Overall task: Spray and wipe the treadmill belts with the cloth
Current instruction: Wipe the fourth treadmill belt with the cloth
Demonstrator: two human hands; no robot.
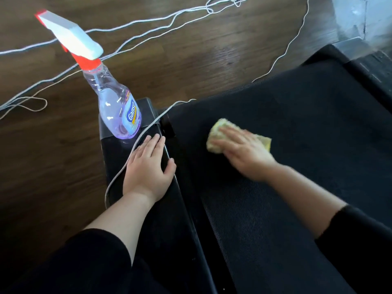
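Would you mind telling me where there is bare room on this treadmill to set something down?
The belt beyond the cloth and right hand is bare, as is the stretch nearer us. The left rail is crowded: spray bottle, cable, left hand.

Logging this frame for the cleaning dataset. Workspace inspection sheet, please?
Surface: black treadmill belt, textured weave.
Job's things: spray bottle stands upright on the far corner of the side rail, not held; yellow cloth lies on the belt under the right hand.
Clutter: nothing seen.
Grippers: left hand rests flat on the rail, fingers straight; right hand presses the cloth, fingers straight, motion-blurred.
Cables: grey cable crosses the rail beside the left hand; white cords trail over the floor.
Surroundings: dark wood floor; pale wall corner at top right.
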